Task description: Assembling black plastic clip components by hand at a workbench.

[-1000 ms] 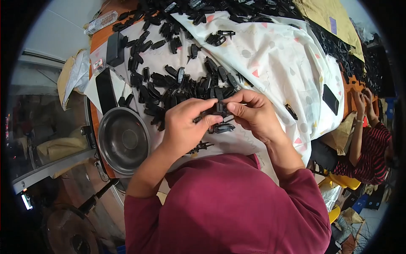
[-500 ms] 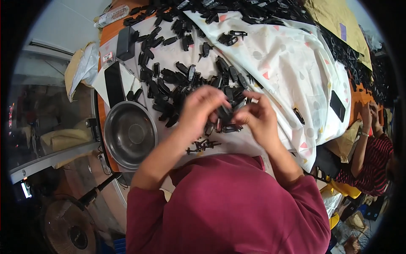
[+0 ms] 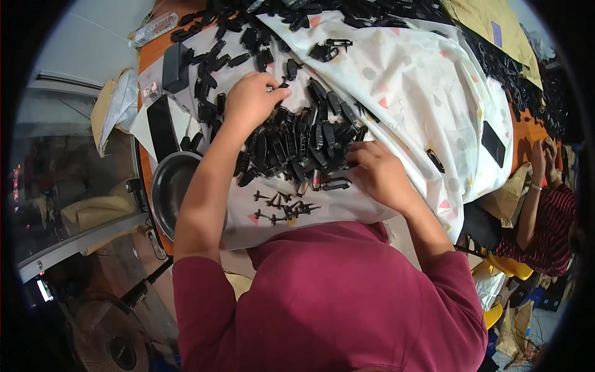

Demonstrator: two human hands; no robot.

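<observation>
A heap of elongated black plastic pieces [image 3: 288,146] lies on the patterned white cloth [image 3: 403,80] in front of me. My left hand [image 3: 248,102] is over the heap's far left side, thumb and forefinger pinched around a small black plastic piece that is mostly hidden. At the heap's right edge my right hand [image 3: 381,173] rests low, its fingers curled inward; whatever they hold, if anything, is hidden beneath them. Several small dark pin-like parts [image 3: 285,208] are scattered on the cloth between the heap and my body.
A dark metal bowl [image 3: 170,192] stands left, partly behind my left forearm. Beyond it are a black phone-like slab [image 3: 162,127] and a dark box [image 3: 176,68]. Another phone-like slab [image 3: 493,144] lies right. A co-worker in a striped shirt [image 3: 545,229] sits far right.
My left hand has moved up and left, away from my right hand, to the heap's far side. My right hand has dropped slightly to the heap's edge. The hands were together over the heap.
</observation>
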